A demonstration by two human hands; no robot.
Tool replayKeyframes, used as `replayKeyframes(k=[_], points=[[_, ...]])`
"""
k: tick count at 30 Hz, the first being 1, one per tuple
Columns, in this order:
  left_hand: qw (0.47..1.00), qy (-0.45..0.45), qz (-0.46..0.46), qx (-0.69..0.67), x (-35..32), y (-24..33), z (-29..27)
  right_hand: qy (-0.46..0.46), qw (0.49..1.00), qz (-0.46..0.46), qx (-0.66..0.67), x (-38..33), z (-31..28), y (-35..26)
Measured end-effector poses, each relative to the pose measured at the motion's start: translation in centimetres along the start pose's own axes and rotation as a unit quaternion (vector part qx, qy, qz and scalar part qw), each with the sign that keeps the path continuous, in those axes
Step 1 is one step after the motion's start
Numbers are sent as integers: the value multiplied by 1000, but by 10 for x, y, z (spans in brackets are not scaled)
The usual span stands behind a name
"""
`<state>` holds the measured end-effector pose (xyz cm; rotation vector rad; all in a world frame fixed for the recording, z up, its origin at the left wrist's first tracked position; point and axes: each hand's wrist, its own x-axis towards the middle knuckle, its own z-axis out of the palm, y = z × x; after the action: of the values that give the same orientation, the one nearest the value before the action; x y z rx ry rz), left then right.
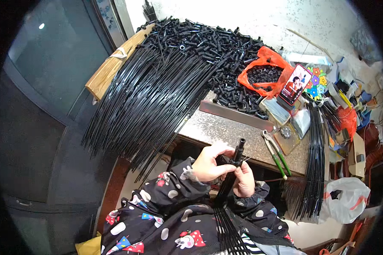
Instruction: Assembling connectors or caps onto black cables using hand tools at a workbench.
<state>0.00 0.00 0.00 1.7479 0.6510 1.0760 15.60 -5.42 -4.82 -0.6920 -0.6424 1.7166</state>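
**A bundle in hand, a large stock of rods and caps on the counter**

Nearest the camera, both hands close around a bundle of thin black rods (226, 221) that runs up from the lap between the patterned sleeves. The left hand (208, 163) wraps its fingers across the upper end of the bundle, and the right hand (245, 180) grips it from the other side, thumb pressed in. A short black tube fitting (241, 146) stands on the top of the bundle, just above the fingers; whether it is fully seated cannot be told.

Just beyond, on the speckled counter (217, 127), lie green-handled pliers (276, 155). To their right another sheaf of black rods (314, 161) hangs over the counter edge.

Farther back, a broad fan of loose black rods (149, 93) spreads over the counter's left end, and behind it sits a big heap of small black tube fittings (208, 42), with more in an orange plastic bag (266, 72). Judging by these, much material is not yet assembled and the work looks far from finished.
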Motion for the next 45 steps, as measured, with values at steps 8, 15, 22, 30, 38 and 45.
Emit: replayKeyframes(k=[8, 15, 22, 30, 38, 45], points=[[926, -44, -148, -345, -4, -8, -2, -70, 996, 29, 49, -3, 1, -6], [821, -214, 236, -474, 17, -25, 19, -203, 973, 77, -82, -20, 4, -11], [878, 45, -142, -454, 32, 25, 19, 157, 952, -261, 28, 13, 11, -22], [993, -34, -43, -106, 27, 13, 1, 80, 894, -345, -274, 6, 25, -15], [947, -141, -75, -279, 16, -9, -15, -52, 984, -5, -171, 6, 13, -43], [944, -185, -15, -272, 19, -4, -13, -91, 987, -55, -123, 17, 11, -33]])
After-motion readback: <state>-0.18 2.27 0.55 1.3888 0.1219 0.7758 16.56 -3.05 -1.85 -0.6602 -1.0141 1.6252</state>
